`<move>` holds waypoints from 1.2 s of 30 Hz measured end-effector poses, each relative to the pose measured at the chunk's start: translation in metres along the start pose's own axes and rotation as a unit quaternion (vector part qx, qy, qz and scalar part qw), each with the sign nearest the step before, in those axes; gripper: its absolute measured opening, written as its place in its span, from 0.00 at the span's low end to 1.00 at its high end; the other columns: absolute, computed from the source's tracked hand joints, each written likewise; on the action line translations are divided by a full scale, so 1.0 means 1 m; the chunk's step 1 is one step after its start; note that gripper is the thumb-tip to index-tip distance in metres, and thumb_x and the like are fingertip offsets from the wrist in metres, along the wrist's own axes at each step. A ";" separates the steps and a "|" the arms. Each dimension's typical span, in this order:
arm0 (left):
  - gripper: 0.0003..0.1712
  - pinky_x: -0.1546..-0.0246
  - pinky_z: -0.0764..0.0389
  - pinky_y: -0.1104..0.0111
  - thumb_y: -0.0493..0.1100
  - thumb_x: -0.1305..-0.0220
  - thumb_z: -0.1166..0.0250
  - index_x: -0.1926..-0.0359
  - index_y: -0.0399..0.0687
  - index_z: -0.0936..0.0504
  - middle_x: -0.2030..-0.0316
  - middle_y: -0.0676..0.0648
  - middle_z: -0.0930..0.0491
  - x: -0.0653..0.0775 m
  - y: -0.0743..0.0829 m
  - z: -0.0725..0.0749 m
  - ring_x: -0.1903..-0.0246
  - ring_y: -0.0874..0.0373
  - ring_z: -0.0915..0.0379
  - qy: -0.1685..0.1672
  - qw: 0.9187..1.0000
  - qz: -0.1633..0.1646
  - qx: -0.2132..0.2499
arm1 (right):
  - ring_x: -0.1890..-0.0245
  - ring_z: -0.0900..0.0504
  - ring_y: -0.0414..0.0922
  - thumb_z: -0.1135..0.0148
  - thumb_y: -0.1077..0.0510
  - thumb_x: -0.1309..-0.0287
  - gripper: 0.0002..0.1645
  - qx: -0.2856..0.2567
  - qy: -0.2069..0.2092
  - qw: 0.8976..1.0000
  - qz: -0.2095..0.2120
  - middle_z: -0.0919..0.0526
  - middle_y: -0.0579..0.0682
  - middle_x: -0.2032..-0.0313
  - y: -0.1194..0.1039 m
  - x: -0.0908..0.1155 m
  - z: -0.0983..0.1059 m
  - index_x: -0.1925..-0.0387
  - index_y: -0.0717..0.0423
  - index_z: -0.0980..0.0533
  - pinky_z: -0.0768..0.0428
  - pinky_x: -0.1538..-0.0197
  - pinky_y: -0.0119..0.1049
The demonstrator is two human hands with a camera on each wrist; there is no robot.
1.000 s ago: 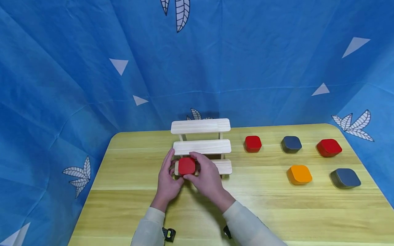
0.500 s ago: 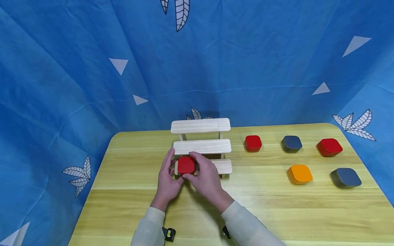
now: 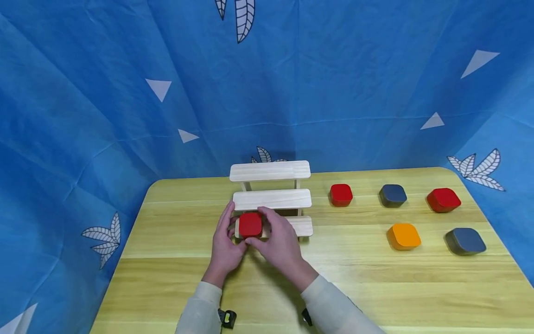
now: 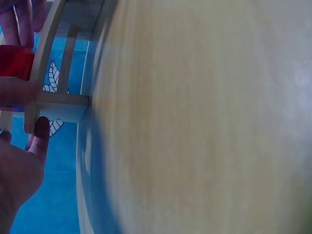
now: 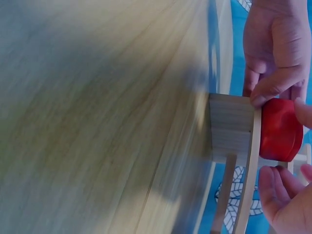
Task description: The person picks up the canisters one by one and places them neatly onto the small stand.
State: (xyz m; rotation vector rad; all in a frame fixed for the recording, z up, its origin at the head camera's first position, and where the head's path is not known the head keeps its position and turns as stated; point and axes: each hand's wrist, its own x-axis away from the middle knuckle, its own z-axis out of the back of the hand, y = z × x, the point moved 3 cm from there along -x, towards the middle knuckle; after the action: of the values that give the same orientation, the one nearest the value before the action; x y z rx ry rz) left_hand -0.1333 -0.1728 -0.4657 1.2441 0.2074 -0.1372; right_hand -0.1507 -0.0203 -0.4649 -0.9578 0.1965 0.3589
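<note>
A red block with rounded corners [image 3: 250, 225] sits at the left end of the lowest step of a pale wooden three-step stand [image 3: 272, 199]. My right hand [image 3: 280, 239] holds the block between thumb and fingers, from its right side. At the left end of that step, my left hand [image 3: 227, 248] grips the wood, its thumb at the front edge and other fingers to the side and behind. In the right wrist view the red block [image 5: 280, 129] rests on the step beside the left thumb. The left wrist view shows only part of the red block [image 4: 14, 63].
On the right of the wooden table [image 3: 175, 287] lie another red block [image 3: 340, 195], a dark blue block [image 3: 392, 195], a third red block [image 3: 443, 200], an orange block [image 3: 403, 236] and a second dark blue block [image 3: 465, 241]. A blue cloth [image 3: 354, 83] hangs behind the table.
Both hands keep almost the same hold. The red block has slid very slightly left along the step; the head view itself has shifted a little.
</note>
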 end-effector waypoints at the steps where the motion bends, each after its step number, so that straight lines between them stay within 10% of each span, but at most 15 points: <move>1: 0.56 0.42 0.27 0.47 0.16 0.52 0.32 0.24 0.35 0.46 0.24 0.40 0.49 0.000 0.000 0.000 0.38 0.33 0.36 0.001 1.000 -0.001 -0.001 | 0.48 0.20 0.48 0.16 0.51 0.59 0.47 -0.001 0.001 1.000 0.000 0.19 0.50 0.45 0.000 0.000 0.001 0.37 0.57 0.27 0.22 0.44 0.46; 36: 0.53 0.43 0.26 0.47 0.16 0.50 0.32 0.25 0.33 0.44 0.25 0.37 0.47 -0.001 -0.002 0.001 0.40 0.33 0.34 0.012 1.000 -0.013 0.008 | 0.55 0.16 0.49 0.21 0.55 0.51 0.35 -0.116 0.129 0.985 -0.001 0.16 0.51 0.50 0.009 0.006 0.045 0.42 0.59 0.25 0.15 0.60 0.49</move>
State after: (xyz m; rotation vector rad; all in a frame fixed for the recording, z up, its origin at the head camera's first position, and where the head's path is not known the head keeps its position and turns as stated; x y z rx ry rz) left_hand -0.1346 -0.1748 -0.4669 1.2601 0.2432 -0.1459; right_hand -0.1477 0.0229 -0.4481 -1.2350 0.3965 0.2579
